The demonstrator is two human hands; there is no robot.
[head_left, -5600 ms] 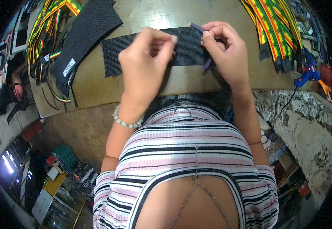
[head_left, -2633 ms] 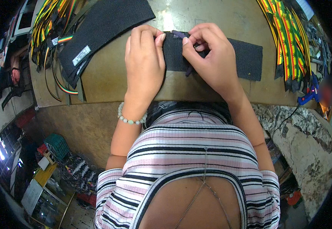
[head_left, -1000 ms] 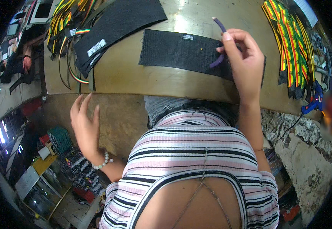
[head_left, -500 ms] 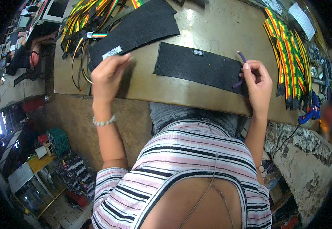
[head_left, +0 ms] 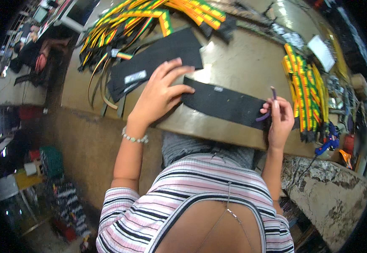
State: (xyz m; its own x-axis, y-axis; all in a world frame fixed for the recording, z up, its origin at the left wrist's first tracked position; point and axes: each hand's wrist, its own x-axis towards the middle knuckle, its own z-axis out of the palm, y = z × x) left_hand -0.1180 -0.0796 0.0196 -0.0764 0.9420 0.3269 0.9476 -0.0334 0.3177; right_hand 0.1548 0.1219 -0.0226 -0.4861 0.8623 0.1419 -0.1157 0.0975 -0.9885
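A black textile strip (head_left: pixel 227 102) lies lengthwise on the table in front of me, a small pale label on its far edge. My left hand (head_left: pixel 163 87) reaches over its left end, fingers spread, the thumb at the strip's corner. My right hand (head_left: pixel 280 120) is closed on a thin curved purple tool (head_left: pixel 262 118) above the strip's right end. Both ends of that tool stick out of the fingers, and its exact kind is unclear. Just beyond my left hand rest larger black textile pieces (head_left: pixel 171 50) with a white label (head_left: pixel 135 77), partly covered by my fingers.
Bundles of green, yellow and red straps (head_left: pixel 124 21) are heaped at the far left. More such straps (head_left: pixel 303 92) hang together at the right, near a blue glue gun (head_left: pixel 329 143) with a cord. White paper (head_left: pixel 321 52) lies behind them. The table's front edge (head_left: pixel 208 137) runs before my waist.
My left hand has moved right, from beside the larger black pieces to the strip's left end, and its fingers have spread. The right hand still holds the purple tool. The view has shifted.
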